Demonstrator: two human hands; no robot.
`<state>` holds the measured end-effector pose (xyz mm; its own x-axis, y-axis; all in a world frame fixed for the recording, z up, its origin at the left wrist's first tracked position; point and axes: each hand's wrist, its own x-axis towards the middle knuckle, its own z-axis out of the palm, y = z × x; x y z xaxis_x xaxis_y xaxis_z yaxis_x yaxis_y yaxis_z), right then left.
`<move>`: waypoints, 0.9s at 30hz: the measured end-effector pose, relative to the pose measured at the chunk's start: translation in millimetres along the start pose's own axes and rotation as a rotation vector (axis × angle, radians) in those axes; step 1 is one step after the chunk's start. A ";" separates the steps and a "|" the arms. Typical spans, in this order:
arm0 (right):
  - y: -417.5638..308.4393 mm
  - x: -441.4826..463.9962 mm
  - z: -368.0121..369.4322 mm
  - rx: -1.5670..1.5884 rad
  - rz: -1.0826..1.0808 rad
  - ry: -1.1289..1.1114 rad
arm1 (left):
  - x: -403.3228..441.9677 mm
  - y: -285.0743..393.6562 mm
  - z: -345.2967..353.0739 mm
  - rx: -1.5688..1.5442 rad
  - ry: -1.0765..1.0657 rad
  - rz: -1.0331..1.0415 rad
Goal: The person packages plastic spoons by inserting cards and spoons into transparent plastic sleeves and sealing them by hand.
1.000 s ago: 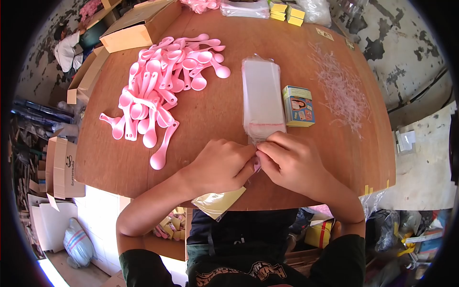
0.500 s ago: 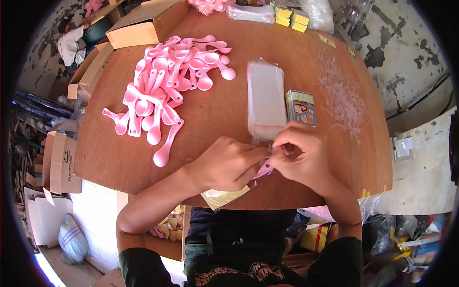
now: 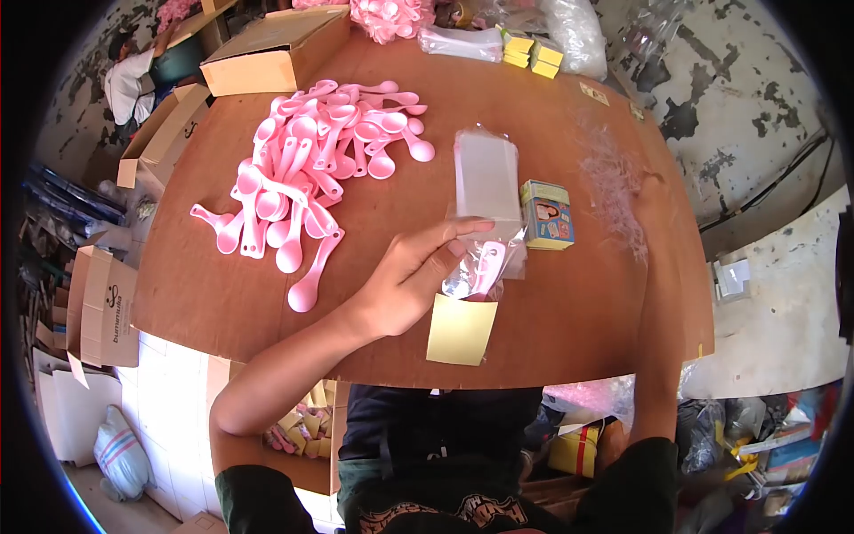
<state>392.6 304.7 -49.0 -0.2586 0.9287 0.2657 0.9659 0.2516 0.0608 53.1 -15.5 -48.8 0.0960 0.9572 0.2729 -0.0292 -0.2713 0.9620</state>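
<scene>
Packing work on a brown wooden table (image 3: 382, 209), with positions given relative to the stack of flat, clear plastic bags (image 3: 487, 169). Just on the near side of the stack, overlapping its near end, is a single transparent plastic bag (image 3: 456, 284); the pale pink plastic spoon handle (image 3: 487, 265) shows through its film, and a plain yellow rectangular card (image 3: 461, 332) shows at its near end. The left hand (image 3: 411, 278), to the near left of the stack, grasps this bag between thumb and index finger. The right hand (image 3: 656, 203), well to the right of the stack, is at the edge of a loose heap of thin clear plastic strips (image 3: 612, 173); its fingers are blurred, and whether they are clenched or released cannot be told. Just right of the stack stands a block of blue-and-yellow printed cards (image 3: 549, 222); well to its left lies a heap of glossy pink plastic spoons (image 3: 302, 169).
</scene>
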 end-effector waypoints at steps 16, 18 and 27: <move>-10.9 -31.2 -96.1 1.141 -0.672 -0.399 | 5.1 -12.6 -1.5 0.159 0.102 0.025; 8.0 -3.8 -52.8 -0.095 0.009 -0.120 | 5.5 -6.7 -1.2 0.109 0.064 -0.017; 26.7 -34.3 -36.0 0.814 0.210 -0.246 | 5.0 -1.0 -1.2 0.150 0.013 -0.033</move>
<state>427.7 269.7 -21.9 -0.1620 0.9864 -0.0264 0.7109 0.0981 -0.6964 52.4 -10.4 -48.5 0.0816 0.9669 0.2417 0.1230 -0.2504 0.9603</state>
